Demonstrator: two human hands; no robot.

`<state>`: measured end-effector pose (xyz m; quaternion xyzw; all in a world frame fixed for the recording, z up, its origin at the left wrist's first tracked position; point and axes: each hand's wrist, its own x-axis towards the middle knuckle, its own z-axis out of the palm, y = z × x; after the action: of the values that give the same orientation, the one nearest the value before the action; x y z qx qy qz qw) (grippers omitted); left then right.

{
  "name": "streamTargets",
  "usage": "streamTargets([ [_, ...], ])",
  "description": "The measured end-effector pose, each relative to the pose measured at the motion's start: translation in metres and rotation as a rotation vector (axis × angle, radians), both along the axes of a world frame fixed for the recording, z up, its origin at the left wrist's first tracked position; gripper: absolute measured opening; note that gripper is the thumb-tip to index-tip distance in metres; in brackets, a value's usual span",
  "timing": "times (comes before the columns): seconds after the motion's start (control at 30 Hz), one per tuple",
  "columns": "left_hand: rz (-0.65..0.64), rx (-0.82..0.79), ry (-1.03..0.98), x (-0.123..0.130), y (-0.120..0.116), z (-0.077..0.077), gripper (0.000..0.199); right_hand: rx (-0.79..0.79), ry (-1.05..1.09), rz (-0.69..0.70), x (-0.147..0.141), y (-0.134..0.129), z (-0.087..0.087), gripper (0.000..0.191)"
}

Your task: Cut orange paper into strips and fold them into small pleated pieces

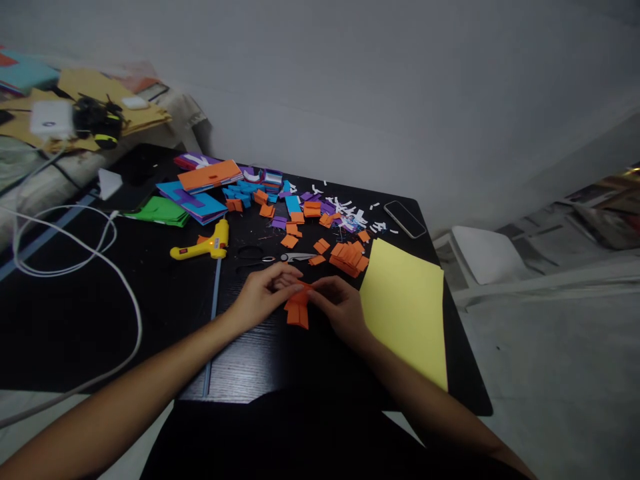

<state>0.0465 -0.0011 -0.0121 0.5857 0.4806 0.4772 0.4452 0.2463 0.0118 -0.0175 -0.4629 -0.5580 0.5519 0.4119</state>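
Observation:
Near the front middle of the black table (240,360), my left hand (264,292) pinches the left side of a folded orange paper piece (299,313). The fingers of my right hand (340,303) close on its right side, with the thumb on top. The lower part of the piece hangs below my fingertips, showing folds. Just beyond my hands lie scissors (300,257), with a second dark-handled tool (255,259) at their left. A pile of small folded orange pieces (349,259) sits beyond my right hand.
A yellow glue gun (203,247) lies left, near green (163,211) and blue (197,201) paper stacks. Yellow sheets (407,300) lie at the right below a phone (405,219). White paper scraps (345,208) are scattered at the back. A white cable (131,293) loops across the left side.

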Motion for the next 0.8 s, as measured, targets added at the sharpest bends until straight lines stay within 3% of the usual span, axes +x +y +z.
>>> streamTargets([
  [0.23, 0.005, 0.121, 0.175, -0.0015, -0.0016, 0.0038, 0.015, -0.016, 0.002, 0.008, 0.0, 0.0007, -0.0018, 0.023],
  [0.8, -0.008, 0.139, 0.189, -0.002, -0.0036, 0.0024, 0.018, -0.026, -0.005, -0.013, 0.0, 0.0007, 0.0006, 0.019],
])
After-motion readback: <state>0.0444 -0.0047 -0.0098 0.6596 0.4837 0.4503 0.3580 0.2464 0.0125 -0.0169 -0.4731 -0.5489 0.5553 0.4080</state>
